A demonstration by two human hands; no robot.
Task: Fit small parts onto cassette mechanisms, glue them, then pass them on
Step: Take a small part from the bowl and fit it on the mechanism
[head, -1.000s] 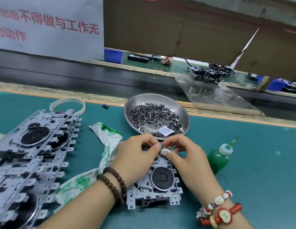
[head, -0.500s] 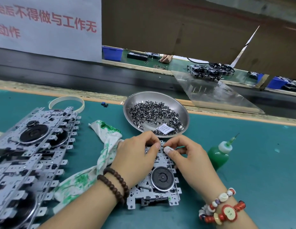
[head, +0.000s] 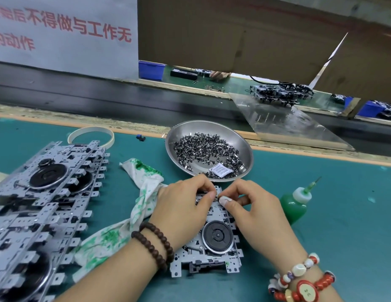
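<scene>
A stamped sheet-metal cassette mechanism is shown flat on the teal mat, its grey chassis pierced by slots and edged with small square tabs; a black ribbed flywheel ringed in bright metal is set near its middle. The far edge of the mechanism is worked by both hands. The left hand is laid over the chassis with fingers curled, thumb and forefinger pinched at the far edge; the right hand is curled likewise, its fingertips meeting the left's over a tiny dark part, too small to be resolved. Just beyond the hands, a shallow round steel dish is seen, heaped with small glossy metal parts and a white paper sachet. A soft green glue bottle with a needle nozzle lies tilted to the right, apart from the mechanism, with bare mat around it. A crumpled white cloth stained green is touched by the left hand. A stack of overlapping mechanisms fills the left side.
</scene>
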